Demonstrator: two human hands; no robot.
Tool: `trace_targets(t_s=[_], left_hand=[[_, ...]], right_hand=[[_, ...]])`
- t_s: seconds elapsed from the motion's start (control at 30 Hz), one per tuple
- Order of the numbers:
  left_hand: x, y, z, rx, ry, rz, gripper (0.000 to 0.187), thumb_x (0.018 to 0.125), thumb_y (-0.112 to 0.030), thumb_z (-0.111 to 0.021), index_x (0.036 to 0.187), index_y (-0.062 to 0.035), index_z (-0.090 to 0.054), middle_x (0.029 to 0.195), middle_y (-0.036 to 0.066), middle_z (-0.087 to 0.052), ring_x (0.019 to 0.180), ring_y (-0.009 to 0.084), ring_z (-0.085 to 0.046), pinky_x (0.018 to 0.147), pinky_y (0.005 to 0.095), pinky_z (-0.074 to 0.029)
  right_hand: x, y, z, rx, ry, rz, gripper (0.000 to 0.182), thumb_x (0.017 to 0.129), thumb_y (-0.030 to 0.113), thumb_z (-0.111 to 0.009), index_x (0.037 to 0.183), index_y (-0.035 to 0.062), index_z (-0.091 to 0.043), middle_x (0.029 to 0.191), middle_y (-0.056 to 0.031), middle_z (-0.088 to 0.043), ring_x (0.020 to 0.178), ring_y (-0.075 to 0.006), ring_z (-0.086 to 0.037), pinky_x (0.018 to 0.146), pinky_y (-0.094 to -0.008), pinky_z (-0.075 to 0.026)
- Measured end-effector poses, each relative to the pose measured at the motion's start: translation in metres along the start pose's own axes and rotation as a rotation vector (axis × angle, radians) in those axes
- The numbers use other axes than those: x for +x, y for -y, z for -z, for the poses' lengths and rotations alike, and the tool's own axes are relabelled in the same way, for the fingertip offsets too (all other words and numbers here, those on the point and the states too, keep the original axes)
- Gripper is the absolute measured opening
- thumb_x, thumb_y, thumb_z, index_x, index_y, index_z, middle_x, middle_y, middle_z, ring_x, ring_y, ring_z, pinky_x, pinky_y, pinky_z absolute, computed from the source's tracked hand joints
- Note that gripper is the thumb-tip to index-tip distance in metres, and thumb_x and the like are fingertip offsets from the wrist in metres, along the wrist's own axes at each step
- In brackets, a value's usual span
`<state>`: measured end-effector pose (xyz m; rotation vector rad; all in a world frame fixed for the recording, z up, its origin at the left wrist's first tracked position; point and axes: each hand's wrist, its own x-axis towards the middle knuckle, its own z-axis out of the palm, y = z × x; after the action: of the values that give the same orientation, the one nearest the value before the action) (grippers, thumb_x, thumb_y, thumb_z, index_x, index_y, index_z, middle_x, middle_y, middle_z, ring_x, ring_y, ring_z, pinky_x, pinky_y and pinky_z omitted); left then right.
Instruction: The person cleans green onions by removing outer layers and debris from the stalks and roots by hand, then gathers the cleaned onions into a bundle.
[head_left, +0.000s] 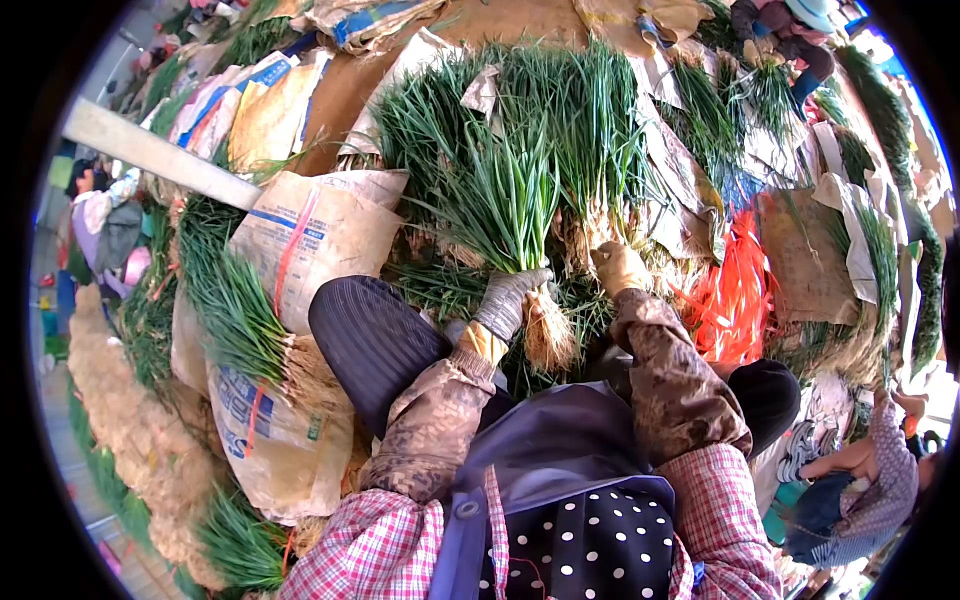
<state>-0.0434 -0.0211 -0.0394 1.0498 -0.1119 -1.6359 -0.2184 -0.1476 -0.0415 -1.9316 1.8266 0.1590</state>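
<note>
Fingers of left hand [510, 295], gloved, closed around a bunch [500, 215] of green chives at its base, roots hanging below, held over the lap. Right hand [620, 267], gloved, rests on the heap [590, 130] ahead; grip hidden, cannot tell. One bunch gathered; large heap left loose. Red ties [735, 290] lie right. Sacks [315, 235] carry blue print, unreadable.
</note>
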Motion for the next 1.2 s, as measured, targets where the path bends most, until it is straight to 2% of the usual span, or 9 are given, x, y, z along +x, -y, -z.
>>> trace_targets(t_s=[0.13, 0.2, 0.3, 0.37, 0.57, 0.67, 0.9, 1.0, 1.2], left_hand=[[0.01, 0.004, 0.015, -0.005, 0.016, -0.023, 0.027, 0.076, -0.013, -0.075, 0.094, 0.0021, -0.061, 0.076, 0.01, -0.064, 0.062, 0.0226, -0.063, 0.056, 0.0326, -0.056], [0.009, -0.002, 0.012, -0.006, -0.017, 0.046, 0.025, 0.077, -0.013, -0.074, 0.092, 0.0017, -0.061, 0.074, 0.01, -0.063, 0.06, 0.0219, -0.063, 0.055, 0.0323, -0.056], [0.014, 0.002, 0.012, -0.067, 0.017, 0.064, 0.024, 0.077, -0.013, -0.074, 0.092, 0.0009, -0.061, 0.074, 0.01, -0.063, 0.06, 0.0213, -0.062, 0.054, 0.0314, -0.055], [0.009, -0.003, 0.009, -0.059, 0.073, 0.049, 0.023, 0.077, -0.013, -0.074, 0.091, 0.0008, -0.062, 0.074, 0.01, -0.064, 0.061, 0.0215, -0.063, 0.054, 0.031, -0.054], [0.009, -0.001, 0.005, -0.051, -0.027, 0.061, 0.018, 0.075, -0.005, -0.072, 0.089, 0.0031, -0.063, 0.07, 0.011, -0.065, 0.049, 0.0209, -0.06, 0.041, 0.0282, -0.05], [-0.002, -0.01, -0.006, -0.035, -0.02, 0.054, 0.02, 0.073, -0.005, -0.075, 0.089, 0.0029, -0.065, 0.072, 0.01, -0.066, 0.056, 0.0194, -0.063, 0.048, 0.0305, -0.052], [0.018, 0.005, 0.01, -0.053, 0.131, 0.074, 0.02, 0.078, -0.007, -0.072, 0.095, 0.0015, -0.067, 0.085, 0.01, -0.069, 0.069, 0.0183, -0.066, 0.058, 0.0284, -0.054], [0.009, 0.002, 0.004, -0.114, 0.132, 0.084, 0.021, 0.079, -0.006, -0.07, 0.099, 0.0017, -0.066, 0.092, 0.011, -0.07, 0.073, 0.0202, -0.067, 0.06, 0.0285, -0.054], [-0.003, -0.001, -0.004, 0.064, 0.096, -0.101, 0.027, 0.082, -0.018, -0.07, 0.102, -0.0021, -0.065, 0.08, 0.004, -0.065, 0.062, 0.0124, -0.06, 0.052, 0.0229, -0.05]], right_hand=[[-0.042, 0.012, 0.024, 0.165, -0.146, 0.122, 0.015, 0.087, 0.023, -0.063, 0.089, 0.0098, -0.069, 0.082, -0.0077, -0.07, 0.069, -0.0187, -0.066, 0.065, -0.031, -0.055], [-0.057, -0.022, -0.01, 0.326, -0.138, 0.567, 0.009, 0.084, 0.013, -0.062, 0.084, 0.0063, -0.068, 0.074, -0.009, -0.068, 0.063, -0.0187, -0.064, 0.06, -0.0303, -0.054], [-0.105, -0.003, 0.001, -0.613, 0.798, 0.498, 0.028, 0.083, 0.032, -0.061, 0.095, 0.0078, -0.071, 0.092, -0.0126, -0.069, 0.086, -0.0255, -0.067, 0.078, -0.0355, -0.054], [-0.112, -0.015, 0.004, -0.558, 1.04, 0.59, 0.032, 0.083, 0.034, -0.062, 0.101, 0.0076, -0.069, 0.098, -0.0139, -0.068, 0.09, -0.0279, -0.067, 0.082, -0.0368, -0.052], [-0.025, -0.01, -0.02, -0.125, -0.015, 0.065, 0.037, 0.088, 0.038, -0.061, 0.108, 0.0075, -0.067, 0.096, -0.0154, -0.068, 0.086, -0.0229, -0.067, 0.073, -0.0356, -0.054], [0.007, -0.025, -0.046, 0.287, 0.144, 0.056, 0.033, 0.086, 0.035, -0.065, 0.102, 0.0063, -0.069, 0.081, -0.0133, -0.07, 0.067, -0.0254, -0.067, 0.069, -0.0371, -0.054], [-0.111, 0.036, 0.017, -0.41, 0.233, 0.51, 0.022, 0.081, 0.009, -0.057, 0.102, 0.007, -0.064, 0.088, -0.0094, -0.069, 0.076, -0.0202, -0.067, 0.069, -0.0351, -0.054], [-0.103, 0.014, 0.005, -0.118, 0.153, 0.709, 0.041, 0.075, -0.002, -0.054, 0.113, 0.0107, -0.061, 0.095, -0.0121, -0.069, 0.08, -0.0156, -0.067, 0.071, -0.0256, -0.055], [-0.042, 0.04, 0.016, 1.527, 0.588, -0.203, 0.029, 0.093, 0.026, -0.057, 0.111, 0.0023, -0.058, 0.084, -0.01, -0.066, 0.07, -0.0221, -0.065, 0.062, -0.0359, -0.057]])
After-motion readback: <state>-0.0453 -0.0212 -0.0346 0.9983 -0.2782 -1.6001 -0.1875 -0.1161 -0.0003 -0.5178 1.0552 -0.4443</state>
